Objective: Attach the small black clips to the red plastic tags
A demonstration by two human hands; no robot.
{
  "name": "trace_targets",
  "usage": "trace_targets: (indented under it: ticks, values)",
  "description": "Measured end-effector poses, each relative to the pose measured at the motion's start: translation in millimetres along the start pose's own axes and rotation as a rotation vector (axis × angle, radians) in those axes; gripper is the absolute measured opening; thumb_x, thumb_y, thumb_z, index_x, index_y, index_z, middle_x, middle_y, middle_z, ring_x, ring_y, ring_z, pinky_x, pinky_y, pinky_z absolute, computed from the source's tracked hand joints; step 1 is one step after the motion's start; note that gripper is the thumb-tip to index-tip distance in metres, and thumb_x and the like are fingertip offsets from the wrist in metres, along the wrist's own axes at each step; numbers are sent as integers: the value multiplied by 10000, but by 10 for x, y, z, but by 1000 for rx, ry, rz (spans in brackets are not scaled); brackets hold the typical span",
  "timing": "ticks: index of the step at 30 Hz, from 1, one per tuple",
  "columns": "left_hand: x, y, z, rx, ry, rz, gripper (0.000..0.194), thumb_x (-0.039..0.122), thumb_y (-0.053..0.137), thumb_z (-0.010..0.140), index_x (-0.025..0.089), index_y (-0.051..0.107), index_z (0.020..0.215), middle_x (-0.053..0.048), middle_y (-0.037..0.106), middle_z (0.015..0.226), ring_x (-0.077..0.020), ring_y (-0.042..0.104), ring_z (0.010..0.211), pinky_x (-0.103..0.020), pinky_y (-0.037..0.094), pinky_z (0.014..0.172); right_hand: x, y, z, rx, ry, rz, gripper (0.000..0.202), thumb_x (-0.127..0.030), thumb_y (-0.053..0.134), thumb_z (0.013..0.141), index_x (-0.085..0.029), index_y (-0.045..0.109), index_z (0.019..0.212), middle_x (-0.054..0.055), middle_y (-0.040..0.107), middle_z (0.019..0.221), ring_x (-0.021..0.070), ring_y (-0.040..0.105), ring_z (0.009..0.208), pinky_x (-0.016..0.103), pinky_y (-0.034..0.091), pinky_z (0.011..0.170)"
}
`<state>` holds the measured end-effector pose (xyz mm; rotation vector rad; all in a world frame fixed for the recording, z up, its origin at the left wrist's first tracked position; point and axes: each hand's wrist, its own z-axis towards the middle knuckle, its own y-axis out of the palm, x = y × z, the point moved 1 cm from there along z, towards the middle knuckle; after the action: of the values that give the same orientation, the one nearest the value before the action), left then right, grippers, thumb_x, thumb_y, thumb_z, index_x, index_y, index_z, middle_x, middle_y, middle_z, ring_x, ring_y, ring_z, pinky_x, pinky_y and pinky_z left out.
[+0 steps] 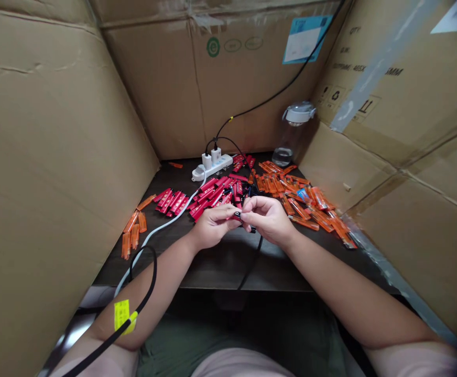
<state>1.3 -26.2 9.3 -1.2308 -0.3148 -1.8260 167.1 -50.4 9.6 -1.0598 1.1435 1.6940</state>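
In front of me, my left hand (pixel 216 226) and my right hand (pixel 268 219) meet above the dark table (pixel 216 262). Between their fingertips is a small black part (pixel 237 214), too small to name, pinched by both. Fingers cover most of it. Just behind the hands lies a pile of flat red pieces (pixel 213 195), with some dark bits among them. To the right spreads a heap of translucent orange pieces (pixel 299 207), shaped like lighter bodies. More red pieces (pixel 171 202) lie to the left, beside a few orange ones (pixel 134 233).
Cardboard walls enclose the table at the left (pixel 47 157), back and right. A white power strip (pixel 213 167) with plugged-in chargers stands at the back. A clear bottle (pixel 287 136) is in the back right corner. A white cable (pixel 158 229) and a black cable (pixel 150 283) run along the left.
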Motion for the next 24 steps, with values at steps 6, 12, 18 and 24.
trace_targets:
  ticks: [6, 12, 18, 24]
  values:
    - [-19, -3, 11, 29, 39, 8, 194, 309, 618, 856, 179, 745, 924, -69, 643, 832, -148, 587, 798, -291, 502, 745, 37, -20, 4, 0, -1, 4, 225, -237, 805, 660, -161, 600, 710, -36, 584, 604, 87, 553, 459, 223, 456, 449]
    - [-34, -6, 11, 31, 61, -9, 164, 252, 619, 856, 181, 741, 939, -69, 642, 875, -141, 595, 807, -285, 500, 750, -4, -21, -13, -24, -40, -56, 183, -226, 785, 696, -164, 617, 729, -25, 596, 622, 107, 591, 494, 241, 475, 489]
    - [14, 1, 22, 14, 78, 32, 173, 259, 598, 872, 184, 748, 917, -62, 639, 852, -138, 591, 799, -284, 498, 774, 5, -26, -12, -31, -48, -40, 180, -238, 785, 701, -168, 621, 730, -21, 593, 624, 113, 596, 501, 244, 476, 489]
    - [12, -16, 14, 19, 88, 41, 165, 244, 606, 865, 193, 751, 926, -56, 655, 868, -130, 604, 802, -268, 503, 780, 2, 13, -12, 1, -32, -65, 225, -289, 791, 682, -169, 605, 724, -24, 585, 612, 112, 579, 486, 250, 476, 479]
